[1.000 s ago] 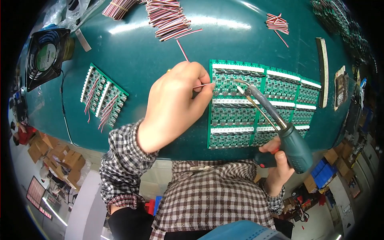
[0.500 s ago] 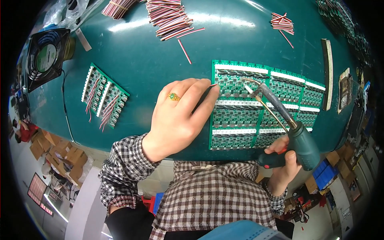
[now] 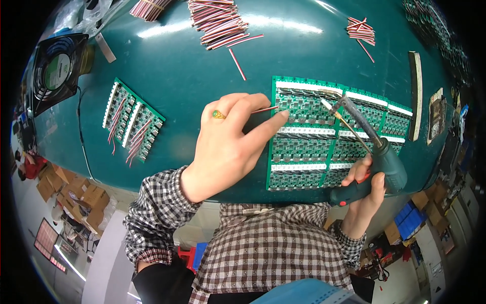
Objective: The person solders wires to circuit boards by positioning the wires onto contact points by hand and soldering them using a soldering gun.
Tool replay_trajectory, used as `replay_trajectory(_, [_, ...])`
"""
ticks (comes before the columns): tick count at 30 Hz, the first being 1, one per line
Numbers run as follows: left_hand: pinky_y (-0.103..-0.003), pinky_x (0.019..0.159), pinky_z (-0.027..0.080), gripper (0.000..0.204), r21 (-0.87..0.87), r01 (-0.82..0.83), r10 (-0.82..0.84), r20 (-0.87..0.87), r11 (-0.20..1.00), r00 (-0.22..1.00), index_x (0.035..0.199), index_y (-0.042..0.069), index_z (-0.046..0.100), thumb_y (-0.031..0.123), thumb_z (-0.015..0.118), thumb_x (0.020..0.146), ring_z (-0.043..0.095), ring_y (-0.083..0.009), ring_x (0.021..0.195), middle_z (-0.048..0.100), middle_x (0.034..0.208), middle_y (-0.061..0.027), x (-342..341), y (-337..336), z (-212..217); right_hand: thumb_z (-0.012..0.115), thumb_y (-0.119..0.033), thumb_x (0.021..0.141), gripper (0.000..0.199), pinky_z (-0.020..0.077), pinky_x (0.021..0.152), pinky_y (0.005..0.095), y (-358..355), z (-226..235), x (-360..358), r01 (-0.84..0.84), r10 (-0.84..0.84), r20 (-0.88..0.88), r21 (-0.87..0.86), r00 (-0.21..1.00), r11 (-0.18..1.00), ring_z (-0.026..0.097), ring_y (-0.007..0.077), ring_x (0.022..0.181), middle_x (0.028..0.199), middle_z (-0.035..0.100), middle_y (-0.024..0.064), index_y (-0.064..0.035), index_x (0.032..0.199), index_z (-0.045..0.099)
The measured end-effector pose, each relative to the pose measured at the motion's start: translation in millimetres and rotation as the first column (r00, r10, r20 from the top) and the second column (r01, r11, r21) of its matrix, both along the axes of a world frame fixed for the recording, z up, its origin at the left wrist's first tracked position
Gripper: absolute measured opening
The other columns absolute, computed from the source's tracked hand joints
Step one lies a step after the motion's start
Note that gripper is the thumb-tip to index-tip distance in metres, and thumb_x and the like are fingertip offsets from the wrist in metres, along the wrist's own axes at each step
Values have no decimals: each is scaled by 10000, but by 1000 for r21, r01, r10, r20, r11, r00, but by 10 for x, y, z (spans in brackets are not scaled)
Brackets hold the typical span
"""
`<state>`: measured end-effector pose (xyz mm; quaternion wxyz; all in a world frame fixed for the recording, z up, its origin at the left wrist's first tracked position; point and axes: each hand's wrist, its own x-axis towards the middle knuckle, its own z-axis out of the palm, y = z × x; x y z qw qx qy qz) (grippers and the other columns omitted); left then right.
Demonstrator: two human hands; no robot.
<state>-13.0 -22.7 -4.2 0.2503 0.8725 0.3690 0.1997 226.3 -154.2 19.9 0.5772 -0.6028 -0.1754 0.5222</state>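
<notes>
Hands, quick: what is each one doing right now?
Left hand: fingers pinched shut on a thin red wire, at the green circuit board panel.
Right hand: closed around the green soldering gun.

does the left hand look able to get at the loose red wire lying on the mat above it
Probably yes. The left hand lies just below the loose red wire, with only bare green mat between them, though its fingers already pinch another wire at the circuit board panel.
</notes>
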Motion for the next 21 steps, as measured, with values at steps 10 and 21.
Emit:
replay_trajectory(10, [-355, 801, 386, 427, 66, 11, -8, -47, 998, 999, 1056, 135, 645, 8, 616, 649, 518, -214, 919, 541, 1018, -51, -16, -60, -54, 572, -404, 861, 467, 522, 521, 236, -22, -39, -8, -4, 5, -66, 10, 998, 1000, 497, 143, 638, 683, 440, 44, 21, 1008, 447])
replay_trajectory(21, [-353, 768, 418, 449, 100, 12, -12, -5, 995, 1000, 1038, 86, 640, -5, 618, 599, 532, -227, 891, 555, 1005, -64, -11, -55, -85, 571, -413, 860, 468, 516, 496, 238, -19, -49, 6, 9, -7, -88, 24, 996, 1000, 490, 145, 636, 685, 437, 41, 18, 1004, 461])
